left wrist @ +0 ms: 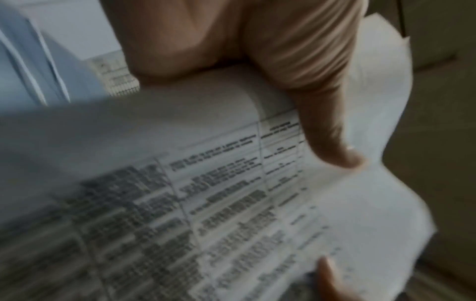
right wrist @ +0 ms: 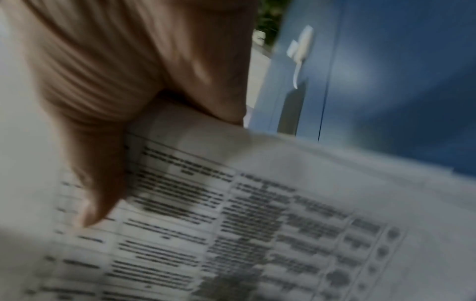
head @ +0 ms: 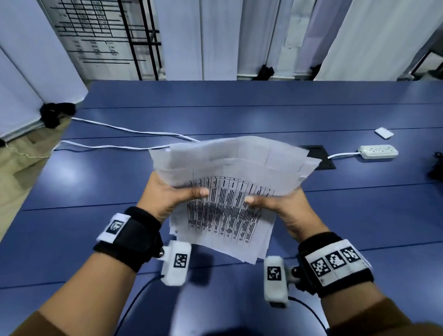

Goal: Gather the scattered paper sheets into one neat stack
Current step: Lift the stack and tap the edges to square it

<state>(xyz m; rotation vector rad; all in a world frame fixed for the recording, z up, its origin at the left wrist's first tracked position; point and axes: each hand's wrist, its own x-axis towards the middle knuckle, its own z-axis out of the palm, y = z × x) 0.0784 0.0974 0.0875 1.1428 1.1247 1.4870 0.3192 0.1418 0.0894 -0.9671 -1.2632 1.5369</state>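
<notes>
Both forearms reach forward from the bottom of the head view, each in a brown sleeve with a black wrist strap carrying white tags and a small white camera block. From 7 o'clock comes the left hand (head: 172,195), palm turned inward, its thumb lying flat across the printed face of the paper sheets (head: 229,193) and pointing toward 3 o'clock. Its fingers are behind the paper and out of sight, so it pinches the bundle between thumb and fingers. From 5 o'clock the right hand (head: 279,203) mirrors it: thumb pressed on the top sheet and pointing toward 9 o'clock, fingers hidden behind, pinching the opposite edge. The two thumb tips sit near each other with a strip of printed table between them.

Held above the blue table (head: 365,212) and clear of it, the sheets form one loose, uneven bundle. Their far edges at 12 o'clock fan out and do not line up, and the near corners at 6 o'clock are staggered too. Both wrist views are blurred, but each shows a thumb lying on the printed page with the paper curving under the palm.

At 2 o'clock on the table lies a white power strip (head: 378,152), well apart from the hands.
</notes>
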